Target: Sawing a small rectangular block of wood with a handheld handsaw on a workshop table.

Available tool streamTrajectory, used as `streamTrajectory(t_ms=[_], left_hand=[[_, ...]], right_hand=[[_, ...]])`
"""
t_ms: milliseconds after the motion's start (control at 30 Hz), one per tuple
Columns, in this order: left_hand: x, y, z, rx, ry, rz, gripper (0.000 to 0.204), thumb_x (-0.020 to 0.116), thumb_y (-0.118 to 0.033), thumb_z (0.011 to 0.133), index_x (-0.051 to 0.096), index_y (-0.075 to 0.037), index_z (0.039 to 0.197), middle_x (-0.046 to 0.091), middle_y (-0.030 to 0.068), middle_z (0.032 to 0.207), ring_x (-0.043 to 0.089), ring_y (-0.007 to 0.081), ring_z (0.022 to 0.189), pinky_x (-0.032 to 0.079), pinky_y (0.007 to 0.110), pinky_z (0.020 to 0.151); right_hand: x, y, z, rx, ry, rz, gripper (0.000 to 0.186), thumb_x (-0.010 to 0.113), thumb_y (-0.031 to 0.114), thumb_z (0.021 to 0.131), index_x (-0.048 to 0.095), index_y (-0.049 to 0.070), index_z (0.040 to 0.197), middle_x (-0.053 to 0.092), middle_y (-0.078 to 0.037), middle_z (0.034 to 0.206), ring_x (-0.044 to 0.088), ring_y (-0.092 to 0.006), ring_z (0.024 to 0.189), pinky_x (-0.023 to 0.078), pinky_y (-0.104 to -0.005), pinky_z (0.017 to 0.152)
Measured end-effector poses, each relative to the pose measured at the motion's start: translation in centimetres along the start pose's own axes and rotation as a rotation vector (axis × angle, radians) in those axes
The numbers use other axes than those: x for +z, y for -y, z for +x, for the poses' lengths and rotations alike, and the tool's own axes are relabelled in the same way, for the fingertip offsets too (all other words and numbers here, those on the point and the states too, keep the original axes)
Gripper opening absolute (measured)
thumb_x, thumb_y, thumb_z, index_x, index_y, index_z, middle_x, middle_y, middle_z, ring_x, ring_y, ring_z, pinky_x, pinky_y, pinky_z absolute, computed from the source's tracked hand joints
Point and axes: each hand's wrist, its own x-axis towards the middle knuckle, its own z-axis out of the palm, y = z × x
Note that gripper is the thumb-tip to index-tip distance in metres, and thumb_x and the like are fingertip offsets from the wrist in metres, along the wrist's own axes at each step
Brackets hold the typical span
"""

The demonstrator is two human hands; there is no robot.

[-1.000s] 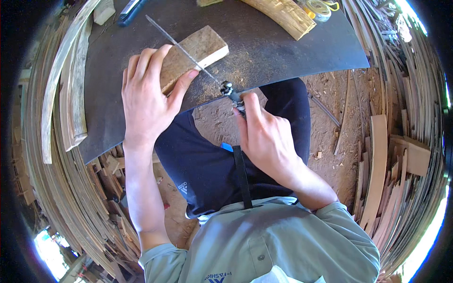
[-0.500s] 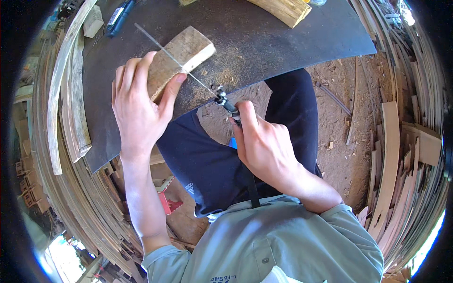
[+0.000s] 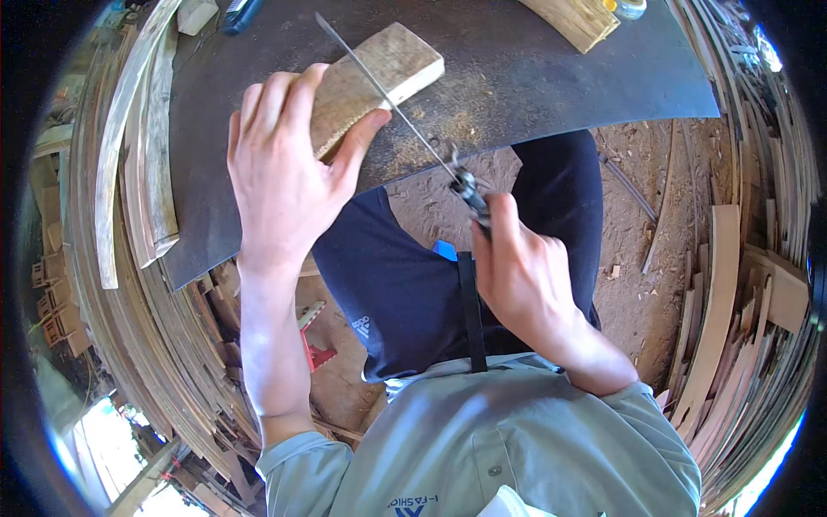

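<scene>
A rectangular wooden block (image 3: 401, 60) lies on the dark tabletop, slanting away to the right. My left hand (image 3: 284, 168) is closed on its near part, fingers over the left side and thumb along the right edge. Held in my right hand (image 3: 525, 271) is a hand saw (image 3: 379, 84), its thin, straight blade running slantwise across the block just beyond my left thumb. Dark metal fittings join the blade to the handle, which is mostly hidden in my fist. From this angle the depth of any cut cannot be made out.
Sawdust (image 3: 422, 146) is scattered on the dark tabletop (image 3: 568, 95) around the block. A split log (image 3: 577, 21) rests at the far right, a dark blue cylinder (image 3: 241, 15) at the far left. Long boards (image 3: 711, 302) are stacked on both sides. My legs are below the table edge.
The whole view has shifted, so block and hands appear farther right. My right hand has drawn the saw back toward me, leaving more blade on the near side. My left hand keeps its grip.
</scene>
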Motion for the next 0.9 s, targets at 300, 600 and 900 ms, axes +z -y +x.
streamTrajectory(t_ms=[300, 600, 900], left_hand=[[0.0, 0.4, -0.1, -0.007, 0.018, -0.052, 0.068, 0.082, -0.056, 0.091, 0.072, 0.005, 0.121, 0.07, 0.0143, 0.108, 0.07, 0.0293, 0.103, 0.059, 0.042, 0.09], [0.4, 1.6, 0.2, 0.052, -0.032, -0.056, 0.065, 0.085, -0.052, 0.09, 0.073, 0.005, 0.118, 0.07, 0.0132, 0.103, 0.069, 0.029, 0.097, 0.06, 0.041, 0.084], [0.1, 1.0, 0.3, 0.115, -0.062, -0.023, 0.065, 0.084, -0.055, 0.09, 0.074, 0.004, 0.116, 0.069, 0.0109, 0.101, 0.069, 0.0261, 0.095, 0.06, 0.038, 0.081]], right_hand=[[-0.1, 1.1, 2.1, -0.073, -0.029, 0.003, 0.022, 0.064, 0.013, 0.106, 0.049, 0.0, 0.117, 0.063, -0.022, 0.066, 0.067, -0.0431, 0.059, 0.049, -0.0525, 0.05], [-0.5, 1.5, 2.9, -0.028, -0.021, -0.073, 0.025, 0.064, 0.016, 0.107, 0.049, 0.0, 0.12, 0.062, -0.021, 0.063, 0.066, -0.0437, 0.058, 0.05, -0.0544, 0.05], [-0.4, 0.9, 1.6, -0.038, -0.034, -0.109, 0.024, 0.064, 0.018, 0.106, 0.05, 0.003, 0.117, 0.062, -0.017, 0.06, 0.068, -0.0398, 0.054, 0.052, -0.052, 0.047]])
